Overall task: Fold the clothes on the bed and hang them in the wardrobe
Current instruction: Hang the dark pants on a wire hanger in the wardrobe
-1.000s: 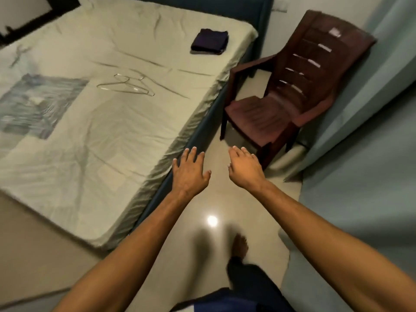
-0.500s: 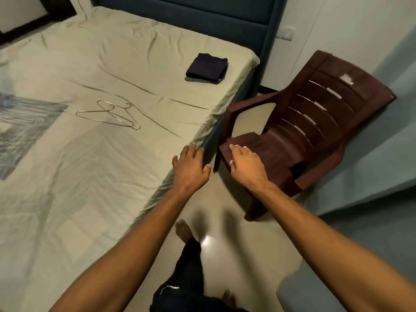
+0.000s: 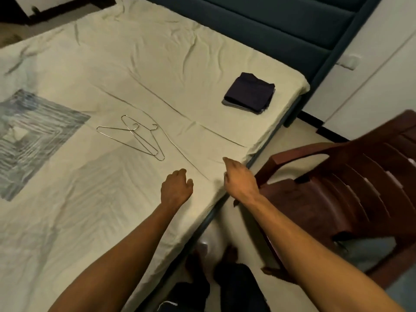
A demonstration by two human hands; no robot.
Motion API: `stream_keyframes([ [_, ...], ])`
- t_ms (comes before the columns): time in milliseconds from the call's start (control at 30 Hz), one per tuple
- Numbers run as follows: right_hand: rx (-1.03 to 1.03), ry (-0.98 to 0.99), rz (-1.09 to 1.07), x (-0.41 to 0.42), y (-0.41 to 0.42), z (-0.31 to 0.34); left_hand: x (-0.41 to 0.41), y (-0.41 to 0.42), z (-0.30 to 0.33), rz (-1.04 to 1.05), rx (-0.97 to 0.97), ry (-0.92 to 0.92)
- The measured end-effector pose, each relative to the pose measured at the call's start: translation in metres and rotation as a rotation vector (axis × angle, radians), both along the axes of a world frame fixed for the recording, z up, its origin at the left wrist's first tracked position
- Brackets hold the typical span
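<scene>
A small stack of folded dark clothes (image 3: 249, 93) lies near the far right corner of the bed (image 3: 112, 199), which has a pale green sheet. Two thin wire hangers (image 3: 137, 137) lie overlapped on the sheet, left of the middle. My left hand (image 3: 176, 188) hovers over the bed's near right part with its fingers curled downward and holds nothing. My right hand (image 3: 239, 179) reaches over the bed's right edge, fingers bent down, also holding nothing. Both hands are well short of the hangers and the clothes.
A dark red plastic chair (image 3: 337, 194) stands close against the bed's right side. The blue padded headboard (image 3: 281, 25) runs along the far end. A blue-grey printed patch (image 3: 29, 136) marks the sheet at left. My legs and feet (image 3: 211, 266) stand on the glossy floor.
I have stepped closer to the bed. Both hands moved from above the floor and bed edge to over the mattress, and their fingers went from spread flat to curled down.
</scene>
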State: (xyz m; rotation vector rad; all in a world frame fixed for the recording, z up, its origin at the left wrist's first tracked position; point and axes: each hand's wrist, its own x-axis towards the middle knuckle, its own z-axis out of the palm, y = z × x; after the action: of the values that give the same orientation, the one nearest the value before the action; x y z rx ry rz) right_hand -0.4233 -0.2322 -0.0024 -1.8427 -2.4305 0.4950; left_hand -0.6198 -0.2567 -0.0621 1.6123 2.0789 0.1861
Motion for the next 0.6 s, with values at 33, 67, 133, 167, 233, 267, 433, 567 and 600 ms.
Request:
stream_keyframes([
  [33, -0.016, 0.015, 0.011, -0.007, 0.014, -0.008, -0.007, 0.01, -0.01, 0.022, -0.02, -0.001],
  [67, -0.03, 0.032, 0.027, -0.013, 0.027, -0.016, -0.014, 0.018, -0.019, 0.035, -0.04, 0.006],
  [133, -0.069, 0.062, 0.051, -0.029, 0.057, -0.034, -0.027, 0.04, -0.043, 0.067, -0.094, 0.017],
  [167, -0.094, 0.07, 0.057, -0.037, 0.073, -0.045, -0.032, 0.053, -0.057, 0.084, -0.121, 0.014],
  [233, -0.14, 0.094, 0.046, -0.046, 0.097, -0.062, -0.04, 0.074, -0.078, 0.108, -0.158, -0.005],
  [267, -0.166, 0.102, 0.041, -0.05, 0.114, -0.074, -0.044, 0.09, -0.093, 0.127, -0.165, -0.014],
  [433, -0.228, 0.15, 0.027, -0.053, 0.201, -0.135, -0.071, 0.168, -0.169, 0.285, -0.124, -0.009],
  [567, -0.218, 0.194, -0.016, -0.039, 0.262, -0.178, -0.076, 0.217, -0.212, 0.525, -0.103, 0.086],
  [600, -0.226, 0.188, -0.016, -0.034, 0.275, -0.189, -0.073, 0.226, -0.22, 0.596, -0.087, 0.122],
])
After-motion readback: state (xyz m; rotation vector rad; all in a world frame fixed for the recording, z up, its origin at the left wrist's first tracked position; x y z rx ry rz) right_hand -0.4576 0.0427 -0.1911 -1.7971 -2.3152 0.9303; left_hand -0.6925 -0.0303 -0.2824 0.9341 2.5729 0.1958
